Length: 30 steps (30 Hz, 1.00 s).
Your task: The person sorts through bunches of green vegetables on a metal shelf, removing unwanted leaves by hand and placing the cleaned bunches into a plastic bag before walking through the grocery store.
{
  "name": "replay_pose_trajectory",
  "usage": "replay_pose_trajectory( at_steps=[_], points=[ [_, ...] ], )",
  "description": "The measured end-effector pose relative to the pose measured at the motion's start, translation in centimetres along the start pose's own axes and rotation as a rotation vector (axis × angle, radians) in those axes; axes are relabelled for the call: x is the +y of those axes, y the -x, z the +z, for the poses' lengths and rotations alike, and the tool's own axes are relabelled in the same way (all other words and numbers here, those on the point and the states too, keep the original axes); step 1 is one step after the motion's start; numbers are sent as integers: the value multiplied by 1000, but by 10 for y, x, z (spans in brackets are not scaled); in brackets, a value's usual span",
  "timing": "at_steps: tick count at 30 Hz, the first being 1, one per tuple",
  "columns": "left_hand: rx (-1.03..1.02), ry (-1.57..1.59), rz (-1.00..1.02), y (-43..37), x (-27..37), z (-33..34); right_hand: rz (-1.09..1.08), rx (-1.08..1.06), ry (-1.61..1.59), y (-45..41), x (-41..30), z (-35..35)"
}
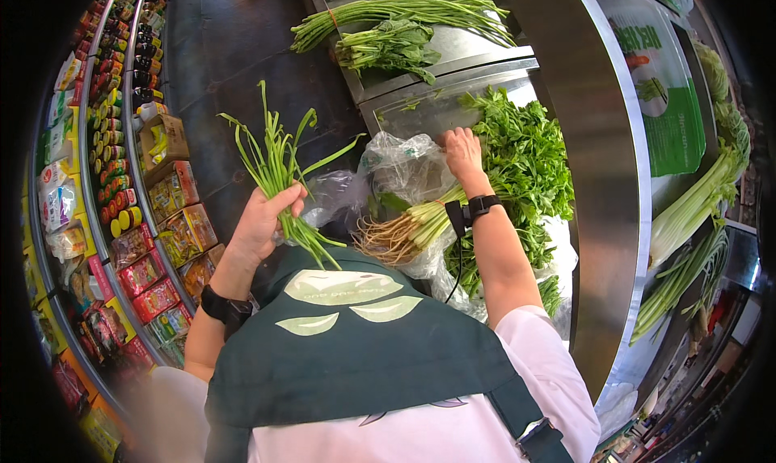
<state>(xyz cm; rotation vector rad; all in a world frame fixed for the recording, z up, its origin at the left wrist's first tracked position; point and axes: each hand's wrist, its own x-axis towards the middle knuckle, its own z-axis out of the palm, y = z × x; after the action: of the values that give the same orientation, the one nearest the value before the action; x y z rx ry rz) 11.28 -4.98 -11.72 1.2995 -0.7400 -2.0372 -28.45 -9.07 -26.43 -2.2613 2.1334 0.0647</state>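
My left hand (276,214) is closed around a small bunch of long green stalks (273,153), probably garlic chives, held up over the floor. On the right, my right hand (464,153) reaches over the steel counter, beside a crumpled clear plastic bag (406,166). Its fingertips are partly hidden, so whether they grip anything is unclear. Below that wrist lies a bundle of rooted stems (412,229), its brown roots facing me. A large heap of leafy celery-like greens (527,153) spreads just right of the same hand.
Bundled long beans (400,14) and a bunch of leafy greens (388,44) rest at the counter's far end. A steel ledge (600,160) runs along the right, with more vegetables beyond it. Shelves of packaged goods (115,160) stand left across the dark floor (242,50).
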Motion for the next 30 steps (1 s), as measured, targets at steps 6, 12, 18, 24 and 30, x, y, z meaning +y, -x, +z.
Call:
replay_pose_trajectory(
  at_steps=[6,12,18,24,30],
  points=[
    [-7,38,-14,-7,4,-6,71,50,-91,9,-1,-11],
    [-74,17,-59,-11,11,-10,115,20,-34,10,-4,-1],
    [-56,39,-46,-12,6,-17,166,115,-117,15,-10,-21],
    [-33,25,-42,-14,3,-16,101,43,-813,47,-55,-76],
    [-56,14,-48,-13,7,-10,-257,-180,-540,76,-111,-49]
  ],
)
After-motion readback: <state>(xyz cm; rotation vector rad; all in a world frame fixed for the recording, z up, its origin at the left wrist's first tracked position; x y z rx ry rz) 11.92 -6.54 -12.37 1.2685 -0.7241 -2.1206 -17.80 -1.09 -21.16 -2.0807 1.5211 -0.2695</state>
